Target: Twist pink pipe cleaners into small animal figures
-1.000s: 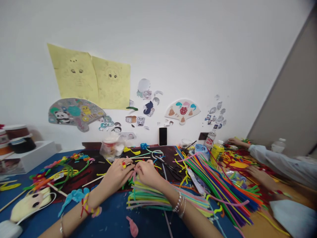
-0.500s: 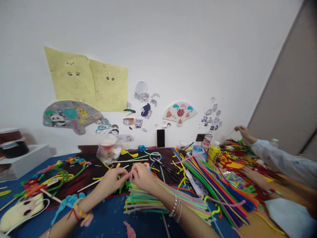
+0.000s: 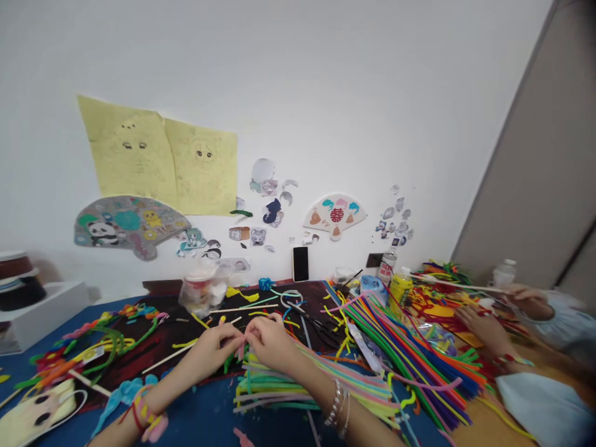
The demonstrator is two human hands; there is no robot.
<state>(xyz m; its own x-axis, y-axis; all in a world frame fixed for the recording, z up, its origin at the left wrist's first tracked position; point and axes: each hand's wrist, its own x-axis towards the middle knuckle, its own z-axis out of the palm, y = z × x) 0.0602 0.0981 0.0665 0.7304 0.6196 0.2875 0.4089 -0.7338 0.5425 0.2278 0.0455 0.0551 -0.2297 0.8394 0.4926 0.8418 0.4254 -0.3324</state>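
My left hand (image 3: 215, 346) and my right hand (image 3: 269, 338) meet fingertip to fingertip over the table. Both are pinched on a short pink pipe cleaner (image 3: 241, 352), mostly hidden by the fingers. Under my right wrist lies a bundle of pastel pipe cleaners (image 3: 321, 385). A thin wooden stick (image 3: 170, 357) lies beside my left hand, and green pipe cleaner bits (image 3: 228, 363) sit just below the fingers. At the bottom edge there is a loose pink piece (image 3: 243, 437).
Scissors (image 3: 313, 320) lie behind my right hand. Bright pipe cleaners (image 3: 410, 354) fan out to the right, near a yellow bottle (image 3: 399, 292). A phone (image 3: 300, 264) leans on the wall. Another person's hand (image 3: 528, 298) holds a stick at far right.
My hands stay together on the pink pipe cleaner, with slight finger movement. The view has shifted a little. The other person's raised hand has come down and right, holding a stick.
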